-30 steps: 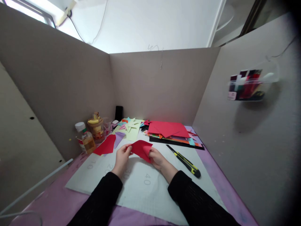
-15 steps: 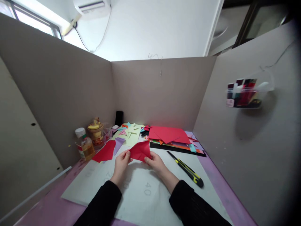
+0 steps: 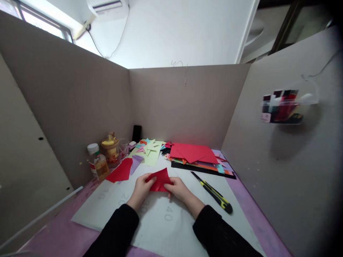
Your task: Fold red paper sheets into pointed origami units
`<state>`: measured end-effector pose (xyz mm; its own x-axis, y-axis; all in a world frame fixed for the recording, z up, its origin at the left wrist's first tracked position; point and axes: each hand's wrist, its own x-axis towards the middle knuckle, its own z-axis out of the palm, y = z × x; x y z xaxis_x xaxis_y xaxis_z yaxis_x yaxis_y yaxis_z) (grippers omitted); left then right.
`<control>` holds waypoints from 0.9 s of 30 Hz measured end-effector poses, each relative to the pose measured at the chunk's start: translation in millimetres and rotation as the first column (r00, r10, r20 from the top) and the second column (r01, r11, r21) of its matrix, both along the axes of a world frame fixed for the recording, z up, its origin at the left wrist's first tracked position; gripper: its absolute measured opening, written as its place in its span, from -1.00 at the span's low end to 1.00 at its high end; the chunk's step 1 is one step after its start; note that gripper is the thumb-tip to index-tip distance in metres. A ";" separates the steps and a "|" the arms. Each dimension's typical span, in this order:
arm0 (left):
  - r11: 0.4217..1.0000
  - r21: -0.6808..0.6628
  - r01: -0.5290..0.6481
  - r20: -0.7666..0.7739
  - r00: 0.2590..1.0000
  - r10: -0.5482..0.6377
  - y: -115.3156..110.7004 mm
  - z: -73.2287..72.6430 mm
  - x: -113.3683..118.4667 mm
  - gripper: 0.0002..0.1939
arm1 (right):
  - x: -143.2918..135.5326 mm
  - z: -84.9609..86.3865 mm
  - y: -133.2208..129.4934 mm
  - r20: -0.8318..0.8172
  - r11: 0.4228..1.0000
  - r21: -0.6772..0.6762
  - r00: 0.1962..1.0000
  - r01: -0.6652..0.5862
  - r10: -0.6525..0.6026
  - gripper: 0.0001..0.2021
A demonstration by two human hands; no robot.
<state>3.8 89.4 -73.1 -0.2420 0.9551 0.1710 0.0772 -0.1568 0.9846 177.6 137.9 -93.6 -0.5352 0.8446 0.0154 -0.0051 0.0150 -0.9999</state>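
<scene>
Between my two hands is a small piece of red paper (image 3: 160, 179), held just above the white mat. My left hand (image 3: 142, 188) pinches its left edge, thumb on top. My right hand (image 3: 178, 188) grips the right edge the same way, with fingers curled beneath the sheet. The undersides of the fingers are hidden by the paper. Right of my right hand lies a black and yellow utility knife (image 3: 214, 194) with its blade pointing away. Beyond my left hand lie a larger red paper piece (image 3: 121, 171) and a folded purple paper (image 3: 136, 163).
A stack of coloured paper topped by red sheets (image 3: 191, 151) lies at the back right. Folded paper stars (image 3: 150, 147) sit on pale green paper. On the left stand a bottle (image 3: 98, 164) and a yellow-lidded jar (image 3: 110, 151). Grey partitions (image 3: 184, 103) surround the desk.
The red paper and both hands have come slightly lower and closer to me. The paper now lies flatter, its face turned upward, and my thumbs have shifted on it.
</scene>
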 end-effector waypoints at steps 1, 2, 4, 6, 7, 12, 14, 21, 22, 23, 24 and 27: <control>1.000 -0.008 0.018 0.024 1.000 -0.018 -0.1 0.1 0.0 -0.75 | 0.4 1.3 0.1 -0.016 1.000 -0.013 1.000 -0.012 0.012 -0.86; 0.999 -0.016 0.034 0.051 0.998 -0.033 0.1 0.0 -0.5 -0.74 | 0.9 2.7 0.5 -0.036 0.999 -0.023 0.999 -0.022 0.021 -0.84; 0.998 -0.033 0.062 0.103 0.993 -0.058 1.1 -0.6 -2.5 -0.71 | 2.2 5.0 1.9 -0.076 0.999 -0.039 0.997 -0.035 0.032 -0.77; 0.996 -0.044 0.079 0.142 0.987 -0.072 2.3 -1.0 -5.1 -0.69 | 3.6 5.9 3.7 -0.107 0.998 -0.053 0.994 -0.033 0.027 -0.71; 0.996 -0.046 0.080 0.156 0.985 -0.072 2.9 -0.9 -6.3 -0.68 | 4.2 5.6 4.8 -0.118 0.998 -0.060 0.993 -0.025 0.017 -0.69; 0.998 -0.024 0.065 0.181 0.982 -0.059 4.0 2.1 -6.4 -0.48 | 4.5 1.2 9.8 -0.188 0.993 -0.115 0.981 0.035 -0.057 -0.70; 0.996 -0.036 0.076 0.164 0.984 -0.069 3.6 2.9 -5.0 -0.46 | 4.0 0.8 10.5 -0.226 0.990 -0.132 0.971 0.046 -0.075 -0.69; 0.996 -0.083 0.009 0.059 0.998 -0.004 5.3 -3.8 -8.9 -0.68 | 4.5 7.7 6.2 -0.356 0.995 -0.094 0.932 0.030 -0.061 -0.63; 0.997 -0.079 -0.006 0.043 0.999 0.009 6.0 -5.3 -9.9 -0.70 | 4.8 8.7 5.6 -0.385 0.995 -0.094 0.921 0.026 -0.061 -0.62; 0.997 -0.074 -0.020 0.025 0.999 0.022 6.6 -6.5 -10.8 -0.72 | 5.0 9.4 5.2 -0.412 0.994 -0.108 0.909 0.026 -0.068 -0.62; 0.997 -0.067 -0.033 0.007 0.999 0.034 7.0 -7.4 -11.4 -0.73 | 5.3 9.8 4.9 -0.433 0.991 -0.132 0.897 0.031 -0.086 -0.63; 0.997 -0.044 -0.069 -0.049 0.997 0.067 6.9 -7.6 -11.8 -0.75 | 6.1 9.1 5.0 -0.442 0.975 -0.215 0.884 0.056 -0.149 -0.65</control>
<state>-8.0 96.3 -80.7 -0.2995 0.9437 0.1408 0.1333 -0.1048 0.9855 183.7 142.9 -84.5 -0.4190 0.9054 0.0682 -0.4668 -0.1504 -0.8715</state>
